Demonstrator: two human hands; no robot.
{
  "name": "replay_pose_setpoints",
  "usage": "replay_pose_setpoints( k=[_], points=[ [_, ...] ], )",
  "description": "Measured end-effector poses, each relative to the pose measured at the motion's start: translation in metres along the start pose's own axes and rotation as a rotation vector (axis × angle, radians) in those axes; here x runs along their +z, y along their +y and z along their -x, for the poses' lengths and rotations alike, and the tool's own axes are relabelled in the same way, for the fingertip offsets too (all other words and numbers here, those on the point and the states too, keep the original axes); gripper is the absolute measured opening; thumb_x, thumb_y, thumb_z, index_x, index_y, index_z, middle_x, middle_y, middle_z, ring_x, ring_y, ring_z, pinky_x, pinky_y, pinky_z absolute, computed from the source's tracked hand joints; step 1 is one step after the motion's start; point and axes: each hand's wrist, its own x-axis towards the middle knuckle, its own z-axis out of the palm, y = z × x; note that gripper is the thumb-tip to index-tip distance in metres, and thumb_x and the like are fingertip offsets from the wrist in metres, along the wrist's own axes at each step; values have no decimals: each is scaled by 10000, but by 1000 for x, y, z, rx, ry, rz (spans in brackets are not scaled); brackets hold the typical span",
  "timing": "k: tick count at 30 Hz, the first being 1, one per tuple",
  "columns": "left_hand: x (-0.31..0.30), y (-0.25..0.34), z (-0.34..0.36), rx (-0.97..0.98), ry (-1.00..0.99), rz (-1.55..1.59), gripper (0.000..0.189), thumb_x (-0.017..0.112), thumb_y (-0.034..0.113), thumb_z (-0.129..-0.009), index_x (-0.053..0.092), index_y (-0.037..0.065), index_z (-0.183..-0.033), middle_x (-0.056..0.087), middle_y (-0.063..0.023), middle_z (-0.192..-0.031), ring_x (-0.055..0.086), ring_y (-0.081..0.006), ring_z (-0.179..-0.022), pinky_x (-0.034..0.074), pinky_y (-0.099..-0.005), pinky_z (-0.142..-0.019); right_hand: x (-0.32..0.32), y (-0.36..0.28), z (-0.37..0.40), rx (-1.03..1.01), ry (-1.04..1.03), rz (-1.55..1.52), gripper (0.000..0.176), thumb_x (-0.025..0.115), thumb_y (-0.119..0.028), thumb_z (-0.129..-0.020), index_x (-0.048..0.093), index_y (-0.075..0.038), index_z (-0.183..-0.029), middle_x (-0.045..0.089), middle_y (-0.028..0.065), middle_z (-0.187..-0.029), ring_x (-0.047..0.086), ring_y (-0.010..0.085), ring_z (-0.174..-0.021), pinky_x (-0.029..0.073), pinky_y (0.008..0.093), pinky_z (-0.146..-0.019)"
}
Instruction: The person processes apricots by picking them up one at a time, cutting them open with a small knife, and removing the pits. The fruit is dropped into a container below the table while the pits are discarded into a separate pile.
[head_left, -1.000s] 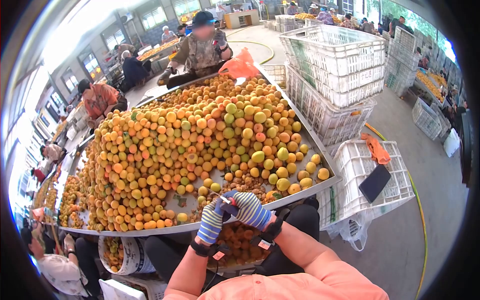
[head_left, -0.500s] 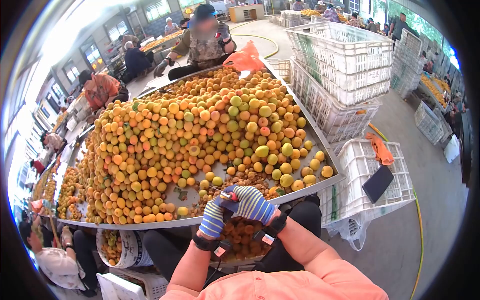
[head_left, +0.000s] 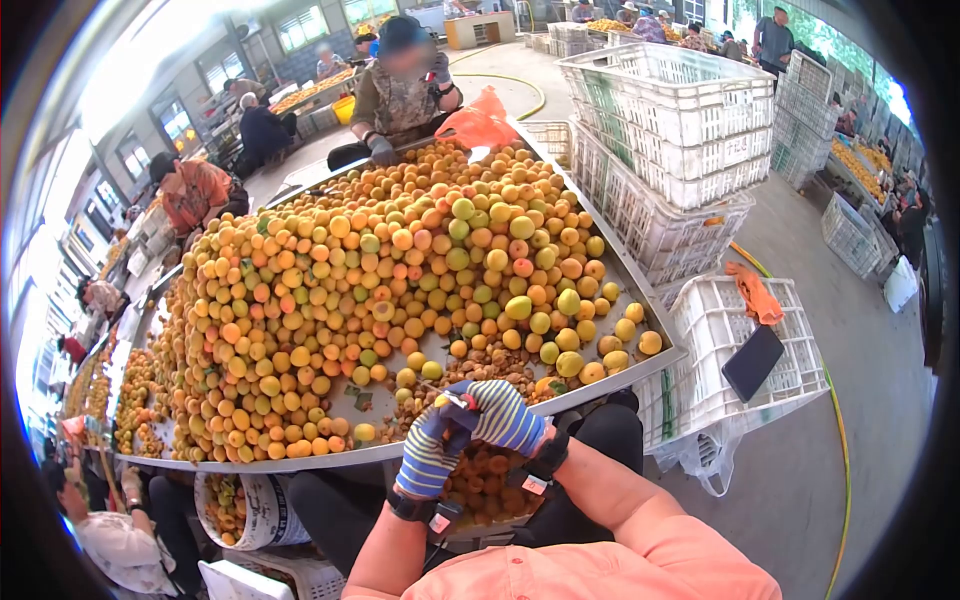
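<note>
Both hands wear blue-and-yellow striped gloves with dark fingertips and meet above the near rim of a metal sorting table (head_left: 300, 462). My right hand (head_left: 505, 415) is closed around a small red-handled tool (head_left: 461, 401) with a thin metal tip pointing up and left; its exact kind is too small to tell. My left hand (head_left: 436, 452) is curled shut against the right fingertips; what it holds, if anything, is hidden. A large heap of apricots (head_left: 330, 290) covers the table. Just beyond my hands lies a pile of brown apricot pits or scraps (head_left: 495, 365). Below them, a container of orange-brown fruit (head_left: 485, 485) sits between my knees.
At right stand stacked white plastic crates (head_left: 670, 130) and another crate (head_left: 700, 325) bearing a phone (head_left: 753, 362) and an orange cloth (head_left: 754, 293). A white bucket (head_left: 270, 510) of fruit is at lower left. A co-worker (head_left: 400, 95) sits across the table.
My hands stay together, with the left turned slightly and lowered and the tool tilted a little. The co-worker's lowered hand has come to the table's far edge. The view has shifted slightly.
</note>
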Motion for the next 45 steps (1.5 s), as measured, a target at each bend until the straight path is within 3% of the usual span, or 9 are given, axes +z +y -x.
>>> replay_pose_setpoints(
  k=[4, 5, 8, 14, 20, 25, 31, 39, 45],
  points=[
    [20, 1, -5, -91, 192, 356, 335, 570, 295, -928, 594, 38, -1141, 551, 56, -791, 478, -3, -652, 332, -133, -522, 10, 2, 2, 146, 78, -165, 215, 650, -224, -857, 664, -11, -880, 634, 75, -658, 544, 97, -595, 466, 278, -559],
    [9, -10, -7, -112, 157, 416, 318, 557, 232, -936, 555, 31, -1183, 602, -33, -1069, 599, -130, -951, 513, -264, -813, 10, -2, 2, 203, 87, -194, 219, 652, -229, -857, 661, -10, -867, 633, 74, -655, 538, 96, -593, 462, 281, -555],
    [2, -33, -17, -113, 259, 316, 339, 578, 212, -925, 545, 18, -1202, 607, -40, -1065, 606, -128, -934, 512, -249, -809, 21, 5, 1, 350, 133, -188, 215, 655, -230, -855, 659, -16, -841, 630, 45, -658, 520, 64, -622, 455, 273, -572],
    [0, -45, -35, 144, 283, -148, 215, 527, 150, -933, 584, 29, -1102, 591, 21, -872, 542, -45, -720, 444, -181, -604, 23, 30, -4, 306, 302, -502, 199, 665, -192, -832, 681, -2, -889, 633, 11, -679, 517, 41, -614, 441, 259, -542],
    [-4, -13, -30, 23, 278, 256, 163, 564, 179, -906, 562, 47, -1002, 476, 35, -693, 440, -60, -571, 364, -172, -519, -7, 27, -10, 616, 387, -922, 193, 639, -216, -867, 651, -51, -768, 519, -43, -563, 448, 33, -416, 329, 212, -379],
    [-20, -12, -40, -39, 220, 874, 191, 585, 185, -902, 582, 46, -1033, 582, -31, -896, 551, -161, -819, 467, -251, -716, 9, 29, -4, 398, 293, -415, 247, 663, -228, -852, 677, 16, -893, 637, 14, -679, 549, 94, -600, 462, 257, -592],
    [-33, -45, -51, -116, 208, 1023, 274, 548, 191, -913, 572, 23, -1127, 620, -121, -1057, 589, -248, -991, 492, -390, -891, 19, 26, 2, 263, -18, 63, 385, 672, -418, -814, 649, -34, -833, 592, 162, -641, 587, 312, -592, 461, 372, -575],
    [-29, -40, -48, -197, 202, 1092, 259, 499, 178, -924, 572, 29, -1124, 623, -122, -1053, 600, -248, -968, 496, -417, -894, 13, 24, -3, 311, -101, 78, 379, 637, -420, -839, 660, -67, -973, 597, 152, -631, 582, 321, -585, 465, 371, -575],
    [-20, -40, -50, -178, 228, 1050, 195, 576, 126, -885, 584, 42, -1061, 622, -106, -991, 602, -212, -925, 534, -332, -807, 20, 35, -1, 267, 4, 464, 460, 643, -513, -792, 635, -53, -814, 607, 145, -629, 610, 334, -624, 465, 415, -563]
  ],
)
